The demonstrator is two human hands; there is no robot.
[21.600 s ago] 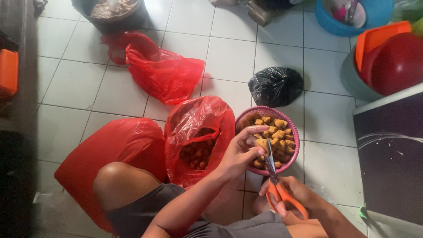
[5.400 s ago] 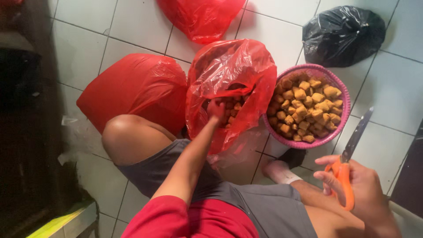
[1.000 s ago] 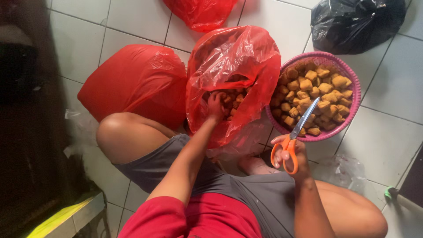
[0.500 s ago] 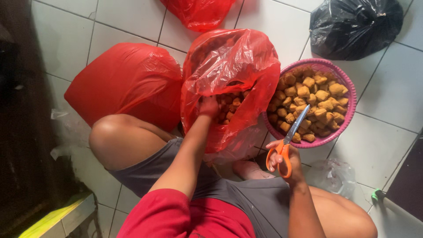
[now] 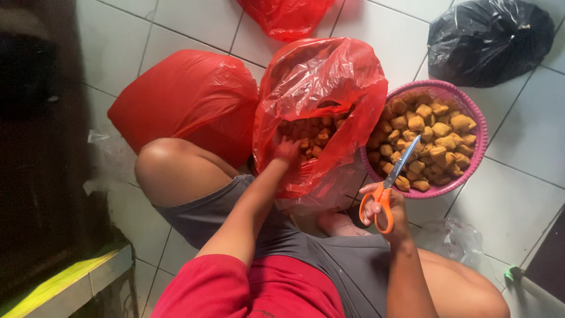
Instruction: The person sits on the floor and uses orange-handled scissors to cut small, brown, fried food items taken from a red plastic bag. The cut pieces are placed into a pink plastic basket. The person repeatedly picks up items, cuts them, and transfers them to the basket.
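Observation:
My left hand (image 5: 286, 149) reaches into the open red plastic bag (image 5: 329, 88) and touches the brown fried pieces (image 5: 311, 136) inside; whether it grips one is hidden. My right hand (image 5: 384, 203) holds orange-handled scissors (image 5: 389, 187), their blades pointing up over the rim of the pink basket (image 5: 471, 171). That basket is filled with several golden fried pieces (image 5: 429, 135). I sit on the tiled floor with my knee (image 5: 170, 171) raised between the bags.
A full, closed red bag (image 5: 182, 106) lies to the left. Another red bag (image 5: 288, 15) is at the top, and a tied black bag (image 5: 491, 38) sits at the upper right. Clear plastic (image 5: 456, 238) lies by my right leg. Dark furniture stands along the left.
My right hand has shifted slightly with the scissors, staying by the basket's near rim. My left hand remains inside the red bag.

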